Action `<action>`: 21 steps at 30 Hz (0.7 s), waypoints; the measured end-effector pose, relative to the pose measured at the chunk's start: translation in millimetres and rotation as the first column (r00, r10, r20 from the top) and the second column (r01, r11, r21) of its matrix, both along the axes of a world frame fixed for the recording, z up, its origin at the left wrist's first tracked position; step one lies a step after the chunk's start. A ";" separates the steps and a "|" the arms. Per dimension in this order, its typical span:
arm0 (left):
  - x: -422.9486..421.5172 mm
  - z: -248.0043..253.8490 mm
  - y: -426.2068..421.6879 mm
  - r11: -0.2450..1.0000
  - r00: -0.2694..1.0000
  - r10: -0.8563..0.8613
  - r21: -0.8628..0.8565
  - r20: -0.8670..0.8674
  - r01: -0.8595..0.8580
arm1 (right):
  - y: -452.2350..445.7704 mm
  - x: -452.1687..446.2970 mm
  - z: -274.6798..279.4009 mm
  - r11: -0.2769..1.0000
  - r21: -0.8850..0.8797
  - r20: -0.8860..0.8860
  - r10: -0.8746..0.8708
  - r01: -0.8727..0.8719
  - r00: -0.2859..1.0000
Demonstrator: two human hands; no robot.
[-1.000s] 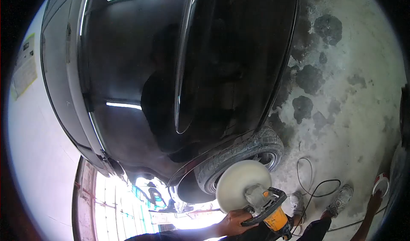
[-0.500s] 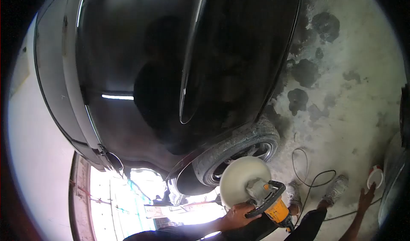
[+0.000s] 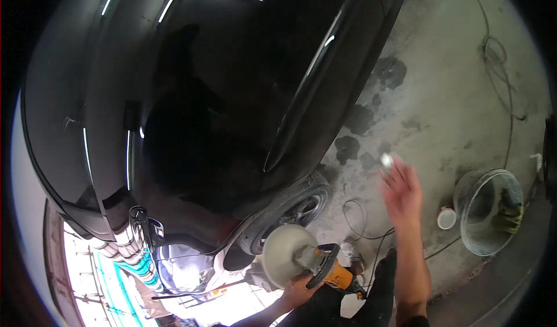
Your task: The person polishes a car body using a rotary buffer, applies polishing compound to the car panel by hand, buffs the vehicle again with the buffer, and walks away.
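My left hand is closed around the handle of an orange and grey power polisher. The polisher's large round cream pad faces the car's wheel. Raised over the floor, my right hand has its fingers stretched out, blurred by motion. A small bright white dab shows at its fingertips, and looks like paste. A small white tub with a red side stands on the floor right of my right forearm. The glossy black car panel fills the upper left.
A clear bucket with a yellowish-green cloth in it stands right of the tub. Cords run over the concrete floor, one looping beside the wheel. Dark wet patches mark the floor.
My right hand has left the white tub and come up and left, with white at the fingertips. The view has shifted, bringing the bucket into sight. The polisher stays in my left hand.
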State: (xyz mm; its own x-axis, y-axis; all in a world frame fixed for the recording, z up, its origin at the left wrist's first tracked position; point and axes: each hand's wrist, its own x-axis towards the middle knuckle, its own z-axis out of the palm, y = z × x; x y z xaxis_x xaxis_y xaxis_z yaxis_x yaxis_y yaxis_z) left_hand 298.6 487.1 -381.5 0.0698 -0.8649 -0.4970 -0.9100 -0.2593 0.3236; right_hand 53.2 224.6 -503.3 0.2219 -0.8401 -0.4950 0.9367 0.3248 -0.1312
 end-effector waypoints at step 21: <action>14.2 74.2 39.6 0.955 0.970 0.179 -0.208 -0.163 -0.212 | -267.8 79.8 200.4 0.752 -0.643 -0.766 -0.624 -0.146 0.156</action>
State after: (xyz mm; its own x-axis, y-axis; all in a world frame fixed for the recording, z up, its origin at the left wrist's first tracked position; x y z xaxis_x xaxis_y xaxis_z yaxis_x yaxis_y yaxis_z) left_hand 312.9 526.7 -307.3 0.1919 -0.9310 -0.3106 -0.7896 -0.3344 0.5144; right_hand 133.1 -43.2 -302.8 -0.3263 -0.8753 0.3570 -0.0297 -0.3679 -0.9294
